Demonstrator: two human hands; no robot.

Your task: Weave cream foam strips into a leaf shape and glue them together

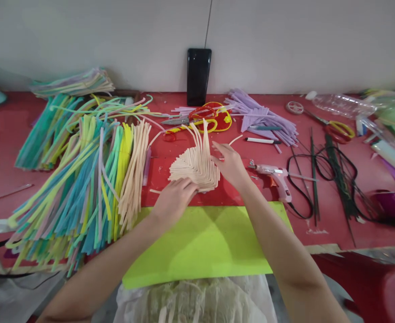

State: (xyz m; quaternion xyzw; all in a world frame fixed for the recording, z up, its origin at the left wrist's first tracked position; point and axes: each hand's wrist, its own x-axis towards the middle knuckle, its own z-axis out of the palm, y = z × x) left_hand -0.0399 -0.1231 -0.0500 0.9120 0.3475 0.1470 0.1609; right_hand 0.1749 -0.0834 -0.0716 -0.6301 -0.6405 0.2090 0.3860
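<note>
A leaf-shaped piece made of beige pipe cleaners (194,168) lies on the red tabletop, its strips set in a V pattern, with several loose ends pointing away from me. My left hand (175,197) presses its bent fingers on the near left edge of this piece; the thumb is mostly hidden. At the right edge is my right hand (231,166), fingers stretched and apart, with the tips close to the upright strips. Just beyond the piece lie red-and-yellow-handled scissors (184,120).
Bundles of coloured pipe cleaners (93,188) cover the left side. Purple pipe cleaners (261,114) lie at the back. A pink glue gun (276,177) with a black cord rests to the right. A phone (198,76) leans on the wall. A lime-green sheet (200,246) overhangs the near edge.
</note>
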